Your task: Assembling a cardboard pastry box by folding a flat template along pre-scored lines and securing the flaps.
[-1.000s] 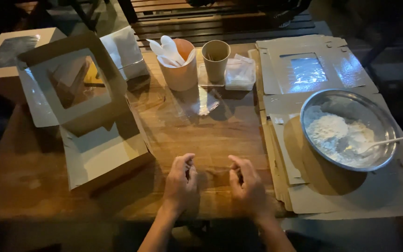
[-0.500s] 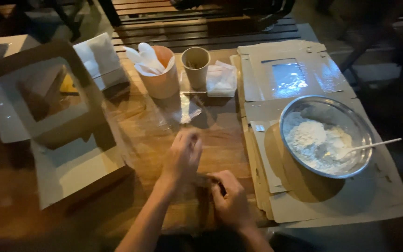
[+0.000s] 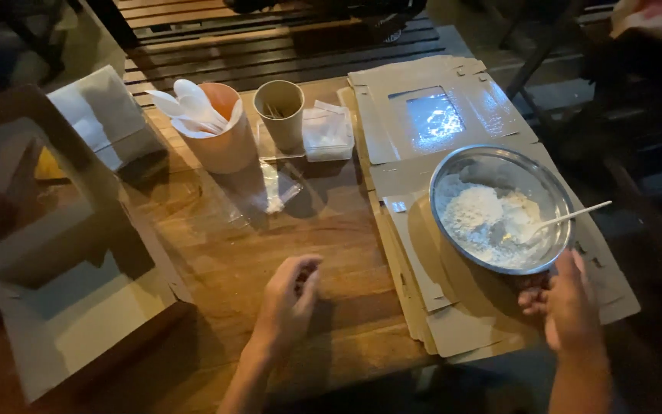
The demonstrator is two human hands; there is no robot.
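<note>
Since half a second ago, the right hand [image 3: 568,307] is swinging out from the table's middle to the metal bowl [image 3: 497,205] of white flour, fingers loosely curled under its near rim. Left of the bowl, the left hand [image 3: 289,300] is hovering over the wooden table [image 3: 331,253], fingers bunched; whether it holds anything, I cannot tell.
</note>
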